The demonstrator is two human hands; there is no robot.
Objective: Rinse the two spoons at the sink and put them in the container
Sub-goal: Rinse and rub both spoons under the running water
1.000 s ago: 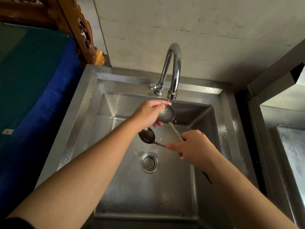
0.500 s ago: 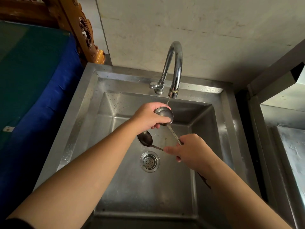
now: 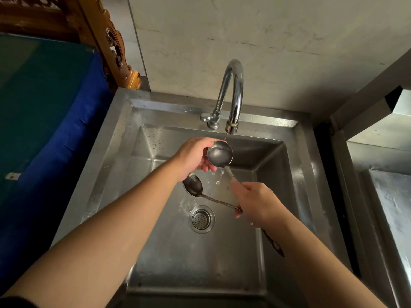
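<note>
Sink point(image 3: 106, 165), tap point(image 3: 232, 90) running. My right hand point(image 3: 258, 203) is closed on both handles, which fan out up-left. My left hand point(image 3: 195, 156) cups the upper spoon point(image 3: 220, 154) under the stream. Lower spoon point(image 3: 193, 185) sits nearer the drain point(image 3: 201, 219), out of the water; it goes next. Container not visible.

Upper spoon point(image 3: 220, 154): handle mostly hidden inside the right hand point(image 3: 259, 202). Lower spoon point(image 3: 193, 185): handle middle covered by that hand. Both forearms were cut off by the bottom edge.
</note>
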